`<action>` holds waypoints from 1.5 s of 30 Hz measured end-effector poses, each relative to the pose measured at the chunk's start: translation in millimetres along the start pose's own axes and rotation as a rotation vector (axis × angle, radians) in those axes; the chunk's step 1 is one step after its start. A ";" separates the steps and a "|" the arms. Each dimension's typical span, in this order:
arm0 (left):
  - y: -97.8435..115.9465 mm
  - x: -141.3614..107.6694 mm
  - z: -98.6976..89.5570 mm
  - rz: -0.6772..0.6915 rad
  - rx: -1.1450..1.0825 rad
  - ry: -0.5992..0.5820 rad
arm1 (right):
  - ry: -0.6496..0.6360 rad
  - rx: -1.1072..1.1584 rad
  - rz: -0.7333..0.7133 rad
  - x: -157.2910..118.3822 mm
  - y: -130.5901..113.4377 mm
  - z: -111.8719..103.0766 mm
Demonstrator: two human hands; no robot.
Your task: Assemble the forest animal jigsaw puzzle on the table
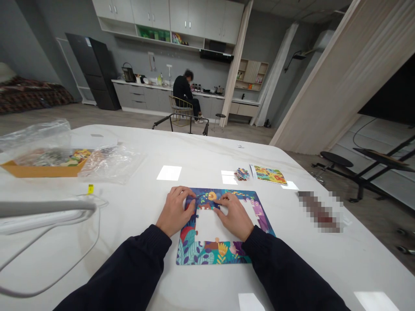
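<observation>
Dark sleeves enter low. Left hand and right hand lie flat, fingers spread, not gripping, with a jigsaw puzzle frame directly beneath them. Thin card: likely light, stiff; best lifted by its edges.

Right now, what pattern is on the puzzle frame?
Puzzle frame: colourful leaves and flowers, best in the head view.

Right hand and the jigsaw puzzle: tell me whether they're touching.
Touching. The head view shows the right hand on the jigsaw puzzle, with its fingers lying on the puzzle's upper strip.
</observation>
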State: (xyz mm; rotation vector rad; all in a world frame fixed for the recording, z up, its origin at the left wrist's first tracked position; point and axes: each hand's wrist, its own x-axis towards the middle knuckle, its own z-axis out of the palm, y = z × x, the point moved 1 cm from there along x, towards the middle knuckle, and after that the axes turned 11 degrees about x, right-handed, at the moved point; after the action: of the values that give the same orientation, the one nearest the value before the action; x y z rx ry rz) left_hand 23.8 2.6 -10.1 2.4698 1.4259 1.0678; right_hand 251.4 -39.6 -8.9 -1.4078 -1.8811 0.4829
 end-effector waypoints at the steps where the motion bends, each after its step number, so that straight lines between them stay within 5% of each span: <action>1: 0.1 0.0 -0.1 0.001 -0.001 -0.001 | -0.003 -0.010 0.001 0.0 0.0 -0.3; 15: 1.7 -0.3 -1.1 -0.002 -0.011 -0.005 | 0.012 -0.061 0.012 3.7 2.4 -10.4; 23: 1.2 -0.4 -0.4 0.002 -0.022 -0.017 | 0.283 -0.126 0.167 61.1 90.5 -87.9; 29: -0.7 -0.6 -0.2 0.000 -0.021 -0.011 | 0.248 -0.159 0.226 91.2 129.0 -91.2; 39: 1.2 -0.5 -1.6 -0.009 -0.033 -0.016 | 0.286 -0.139 0.271 104.2 137.0 -82.2; 45: 0.8 -0.2 -1.8 0.001 -0.030 -0.006 | 0.368 -0.094 0.274 105.5 114.4 -91.0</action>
State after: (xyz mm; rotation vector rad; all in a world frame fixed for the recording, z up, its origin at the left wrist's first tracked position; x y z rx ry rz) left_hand 23.2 1.6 -8.5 2.4510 1.3975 1.0727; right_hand 379.6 85.8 9.2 -1.6981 -1.4415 0.2432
